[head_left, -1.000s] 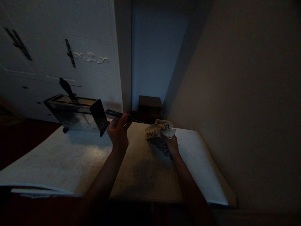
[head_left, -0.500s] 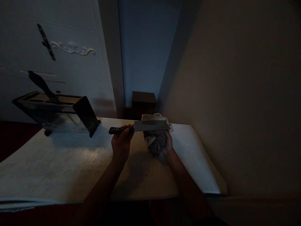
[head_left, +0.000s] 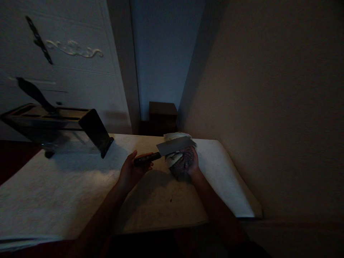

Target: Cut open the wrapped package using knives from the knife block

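Observation:
A cleaver (head_left: 174, 144) with a broad grey blade and a dark handle is held above the table, its handle end tilted down to the left. The handle lies across the fingers of my left hand (head_left: 132, 170), whose thumb stands up and away from it, so the hold is loose. My right hand (head_left: 194, 162) grips a bunched cloth (head_left: 180, 165), dark grey and fuzzy with pale parts, against the blade's far end. More pale cloth shows behind the blade. My right fingers are partly hidden by the cloth and the blade.
A knife block (head_left: 53, 125) with clear sides and one dark-handled knife stands at the left of the pale-covered table (head_left: 88, 193). Behind it is a white door (head_left: 80, 82). A brown wall (head_left: 263, 107) borders the right side, and a small brown cabinet (head_left: 162, 108) stands beyond the table.
The cleaver's handle end has dropped, tilting the blade. My left hand has shifted slightly left and down, and its grip has loosened, with the thumb lifted. My right hand still holds the cloth.

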